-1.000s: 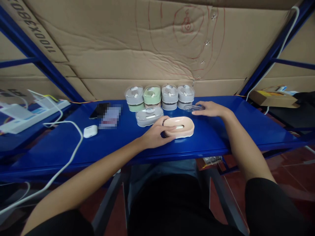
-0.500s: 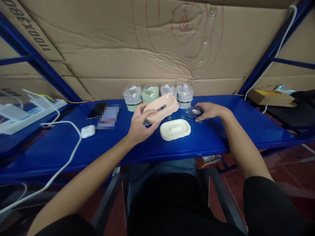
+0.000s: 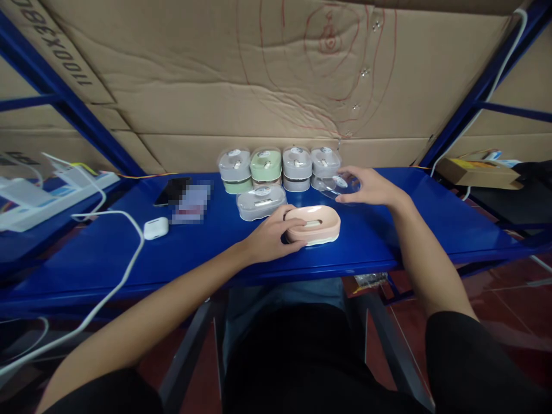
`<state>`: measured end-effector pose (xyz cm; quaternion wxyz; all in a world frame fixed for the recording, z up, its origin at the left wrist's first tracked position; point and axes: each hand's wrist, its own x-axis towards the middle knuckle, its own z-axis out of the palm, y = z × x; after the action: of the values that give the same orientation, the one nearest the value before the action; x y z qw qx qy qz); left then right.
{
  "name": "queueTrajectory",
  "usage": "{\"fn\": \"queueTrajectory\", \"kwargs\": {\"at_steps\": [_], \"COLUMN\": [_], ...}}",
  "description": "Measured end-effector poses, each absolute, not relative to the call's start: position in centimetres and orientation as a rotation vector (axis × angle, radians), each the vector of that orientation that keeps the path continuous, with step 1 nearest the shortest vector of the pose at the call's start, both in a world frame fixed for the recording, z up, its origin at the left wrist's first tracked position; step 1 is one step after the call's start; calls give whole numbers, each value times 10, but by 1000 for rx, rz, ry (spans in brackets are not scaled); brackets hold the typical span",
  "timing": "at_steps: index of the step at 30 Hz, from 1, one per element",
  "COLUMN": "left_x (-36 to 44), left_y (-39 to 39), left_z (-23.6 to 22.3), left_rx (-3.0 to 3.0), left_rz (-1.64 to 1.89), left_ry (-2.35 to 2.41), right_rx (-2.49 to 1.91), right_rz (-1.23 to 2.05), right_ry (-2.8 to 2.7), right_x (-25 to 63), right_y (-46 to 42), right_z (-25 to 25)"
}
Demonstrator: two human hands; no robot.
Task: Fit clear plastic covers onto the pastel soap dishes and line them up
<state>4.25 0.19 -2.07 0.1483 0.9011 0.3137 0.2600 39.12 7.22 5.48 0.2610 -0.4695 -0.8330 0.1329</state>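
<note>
Peach plastic soap dish [image 3: 313, 223] sits gripped in the curled fingers of my left hand [image 3: 271, 238], mostly hiding a white tray [image 3: 321, 244] under it on the blue steel shelf [image 3: 207, 256], while my right hand [image 3: 366, 190] pinches a clear round plastic lid [image 3: 338, 185] near four lidded soap boxes [image 3: 266, 164] and a fifth box [image 3: 261, 202].

A hand could pass along the front edge of the blue steel shelf [image 3: 194, 253] and through the stretch between the pink soap dish [image 3: 313, 224] and the right forearm [image 3: 425, 253]. Toward the back, the row of lidded soap boxes [image 3: 267, 167] and the clear box [image 3: 261, 202] stand in the way; at left, a white cable [image 3: 138, 253] and an earbud case [image 3: 156, 228] block.
</note>
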Motion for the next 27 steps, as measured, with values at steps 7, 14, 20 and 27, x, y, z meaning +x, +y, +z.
{"fn": "queueTrajectory", "kwargs": {"at_steps": [7, 14, 20, 27], "left_x": [48, 46, 45, 45], "left_y": [1, 11, 16, 14], "left_z": [-22, -32, -31, -32], "left_rx": [2477, 2202, 2147, 2163], "left_rz": [835, 846, 858, 841], "left_ry": [1008, 1013, 915, 956], "right_rx": [-878, -866, -799, -824], "right_rz": [439, 381, 430, 439], "right_ry": [-2494, -2614, -2649, -2648], "right_x": [358, 339, 334, 331], "right_y": [46, 44, 49, 52], "right_z": [62, 46, 36, 29]}}
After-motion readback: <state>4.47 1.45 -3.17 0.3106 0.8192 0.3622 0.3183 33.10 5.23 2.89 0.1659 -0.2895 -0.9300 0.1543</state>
